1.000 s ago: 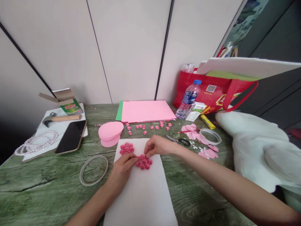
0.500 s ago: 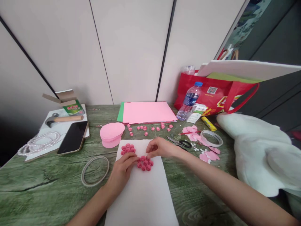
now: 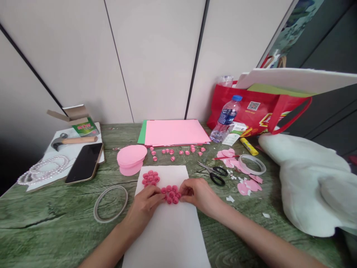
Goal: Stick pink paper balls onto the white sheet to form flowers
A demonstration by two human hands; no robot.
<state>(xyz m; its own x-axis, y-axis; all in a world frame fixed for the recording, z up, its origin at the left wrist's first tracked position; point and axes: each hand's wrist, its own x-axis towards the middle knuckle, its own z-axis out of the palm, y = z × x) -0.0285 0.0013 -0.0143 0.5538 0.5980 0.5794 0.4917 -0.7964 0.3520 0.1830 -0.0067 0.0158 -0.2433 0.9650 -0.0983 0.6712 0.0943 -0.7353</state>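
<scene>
A white board [image 3: 170, 234] lies upright to me on the green table, bearing two clusters of rolled pink paper roses. The upper left cluster [image 3: 150, 176] is partly covered by my left hand [image 3: 145, 206]. The lower cluster [image 3: 172, 193] sits between both hands. My left fingers are closed at its left edge, pinching a rose there. At its right edge, the thumb and fingers of my right hand [image 3: 198, 193] pinch another rose. Loose pink roses [image 3: 171, 152] are scattered beyond the board.
Pink paper circles [image 3: 131, 158], a tape roll [image 3: 97, 208], a phone [image 3: 84, 162] and a hammer [image 3: 79, 140] are left. Scissors [image 3: 214, 173], another tape roll [image 3: 262, 167], a bottle [image 3: 225, 121], a red bag [image 3: 256, 108] and a white plush [image 3: 301, 186] are right.
My right hand has moved down and right, from the cluster's top to its right edge, uncovering more of the scissors. My left hand stays at the left edge, slightly lower.
</scene>
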